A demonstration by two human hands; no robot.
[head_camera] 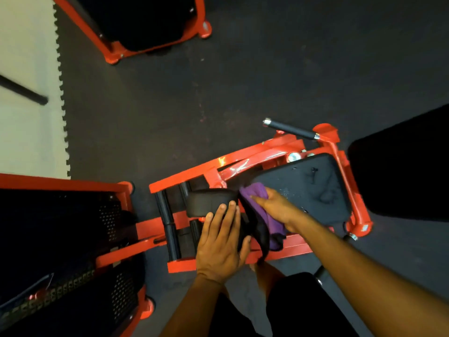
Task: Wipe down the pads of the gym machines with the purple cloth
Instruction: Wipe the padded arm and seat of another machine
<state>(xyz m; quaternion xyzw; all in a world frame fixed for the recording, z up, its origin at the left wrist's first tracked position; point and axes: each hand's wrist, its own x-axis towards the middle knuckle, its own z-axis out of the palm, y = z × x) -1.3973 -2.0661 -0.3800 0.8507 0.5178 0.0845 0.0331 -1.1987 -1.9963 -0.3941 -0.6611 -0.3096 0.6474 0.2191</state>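
I look down on a red-framed gym machine (218,166). It carries a small black pad (209,203) and a larger black seat pad (313,186) with wet spots on it. My left hand (222,242) rests on the small pad, fingers straight and thumb against its side. My right hand (279,210) grips the purple cloth (257,192) and presses it where the two pads meet. Part of the cloth hangs down below the hand.
A perforated black weight-stack cover (60,239) in a red frame stands at the left. Another red-framed machine (145,20) is at the top and a big black pad (403,166) at the right. A black grip handle (291,129) sticks out behind the seat. Dark rubber floor (243,81) lies between them.
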